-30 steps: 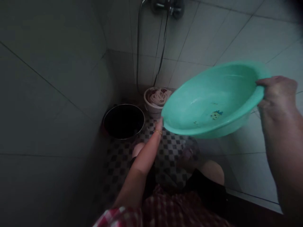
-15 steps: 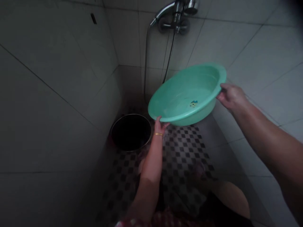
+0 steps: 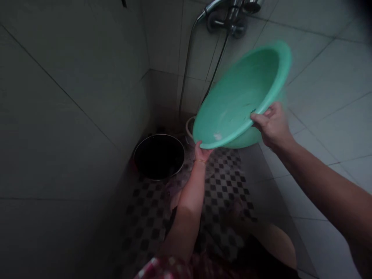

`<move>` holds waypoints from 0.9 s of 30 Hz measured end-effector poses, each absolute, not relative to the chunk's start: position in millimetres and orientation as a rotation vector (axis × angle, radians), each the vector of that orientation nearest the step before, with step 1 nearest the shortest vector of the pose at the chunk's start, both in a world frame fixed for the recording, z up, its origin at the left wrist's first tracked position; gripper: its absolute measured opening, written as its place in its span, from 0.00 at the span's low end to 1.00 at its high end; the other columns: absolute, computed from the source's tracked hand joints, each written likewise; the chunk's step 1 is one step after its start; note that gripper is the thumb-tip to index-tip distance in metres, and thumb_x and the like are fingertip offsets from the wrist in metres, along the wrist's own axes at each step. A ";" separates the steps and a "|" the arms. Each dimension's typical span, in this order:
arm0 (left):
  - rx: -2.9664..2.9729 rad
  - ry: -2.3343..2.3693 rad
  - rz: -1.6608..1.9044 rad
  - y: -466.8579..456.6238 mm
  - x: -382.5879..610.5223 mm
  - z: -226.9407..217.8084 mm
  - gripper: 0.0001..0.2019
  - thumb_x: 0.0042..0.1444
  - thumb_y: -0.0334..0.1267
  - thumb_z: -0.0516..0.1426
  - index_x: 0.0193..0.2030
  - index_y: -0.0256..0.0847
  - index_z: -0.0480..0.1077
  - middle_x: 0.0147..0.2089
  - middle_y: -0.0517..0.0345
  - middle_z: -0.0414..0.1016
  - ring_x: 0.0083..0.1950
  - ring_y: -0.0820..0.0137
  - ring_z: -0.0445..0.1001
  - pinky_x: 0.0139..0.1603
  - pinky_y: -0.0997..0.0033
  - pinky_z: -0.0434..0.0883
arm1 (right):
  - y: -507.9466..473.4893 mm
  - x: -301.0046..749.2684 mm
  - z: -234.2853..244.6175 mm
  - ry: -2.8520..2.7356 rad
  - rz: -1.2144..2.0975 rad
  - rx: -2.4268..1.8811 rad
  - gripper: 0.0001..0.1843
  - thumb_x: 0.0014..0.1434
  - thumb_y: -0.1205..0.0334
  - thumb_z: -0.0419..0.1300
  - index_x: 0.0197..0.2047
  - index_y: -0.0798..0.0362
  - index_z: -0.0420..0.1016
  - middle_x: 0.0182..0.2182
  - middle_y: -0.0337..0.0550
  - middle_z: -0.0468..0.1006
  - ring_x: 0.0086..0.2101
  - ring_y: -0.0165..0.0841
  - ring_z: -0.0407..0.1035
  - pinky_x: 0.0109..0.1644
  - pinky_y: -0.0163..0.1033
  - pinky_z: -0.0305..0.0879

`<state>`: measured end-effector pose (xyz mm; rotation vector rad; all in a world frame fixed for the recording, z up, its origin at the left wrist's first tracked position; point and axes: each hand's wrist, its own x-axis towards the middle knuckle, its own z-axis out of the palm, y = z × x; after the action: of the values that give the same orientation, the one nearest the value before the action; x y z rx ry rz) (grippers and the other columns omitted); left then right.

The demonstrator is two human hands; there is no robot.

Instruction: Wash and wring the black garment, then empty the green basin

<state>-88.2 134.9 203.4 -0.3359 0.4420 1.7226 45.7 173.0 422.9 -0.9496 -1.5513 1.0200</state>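
A pale green plastic basin (image 3: 232, 100) is held up in the air, tilted steeply with its right side raised and its low rim toward the left. My left hand (image 3: 202, 152) grips the low rim, thumb over the edge and fingers underneath. On the near right rim my right hand (image 3: 271, 124) is closed, its thumb inside the edge. A small whitish patch shows inside the basin near its low end. Just below and behind that end, a white round container (image 3: 190, 130) on the floor is partly hidden by the basin.
A wide dark tub or bucket (image 3: 159, 157) stands on the checkered tile floor (image 3: 223, 174) by the left wall. Above, a chrome shower mixer (image 3: 231, 23) is fixed to the tiled wall, its hose (image 3: 186, 73) hanging down. My feet and knee are below.
The basin has tipped more steeply, its right side rising. My right hand has shifted along the rim toward me. The white container has come into view behind the basin.
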 end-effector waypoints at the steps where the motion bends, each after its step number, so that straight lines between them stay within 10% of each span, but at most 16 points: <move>1: -0.338 0.443 1.724 134.9 -87.9 205.8 0.22 0.67 0.34 0.52 0.64 0.36 0.74 0.61 0.42 0.81 0.64 0.53 0.78 0.62 0.47 0.80 | 167.5 42.6 423.7 -1.522 1.019 -0.991 0.25 0.39 0.69 0.65 0.39 0.46 0.58 0.23 0.29 0.69 0.23 0.28 0.66 0.24 0.32 0.69; 7: -0.272 0.649 1.756 116.6 -83.1 232.7 0.21 0.70 0.38 0.55 0.68 0.44 0.72 0.69 0.49 0.76 0.71 0.55 0.73 0.68 0.48 0.76 | 152.0 34.9 417.7 -1.306 0.998 -1.229 0.31 0.45 0.71 0.68 0.49 0.45 0.58 0.30 0.30 0.71 0.27 0.29 0.69 0.25 0.32 0.72; 18: -0.195 0.588 2.095 96.9 -125.9 236.3 0.26 0.78 0.52 0.44 0.65 0.43 0.77 0.69 0.53 0.78 0.75 0.62 0.70 0.77 0.60 0.67 | 238.2 92.7 462.8 -1.139 1.225 -1.193 0.18 0.55 0.86 0.48 0.32 0.56 0.72 0.40 0.54 0.78 0.38 0.32 0.74 0.50 0.43 0.72; 27: 0.178 0.910 2.313 85.8 -150.0 243.7 0.26 0.60 0.49 0.64 0.62 0.41 0.75 0.64 0.49 0.80 0.70 0.58 0.74 0.75 0.57 0.67 | 249.1 118.6 406.6 -1.011 1.330 -1.549 0.19 0.70 0.78 0.48 0.32 0.55 0.73 0.34 0.55 0.81 0.35 0.33 0.77 0.36 0.33 0.73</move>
<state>-150.0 85.8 243.7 0.1776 0.9103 2.3128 118.6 249.1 406.6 -1.5495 -1.0107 1.3304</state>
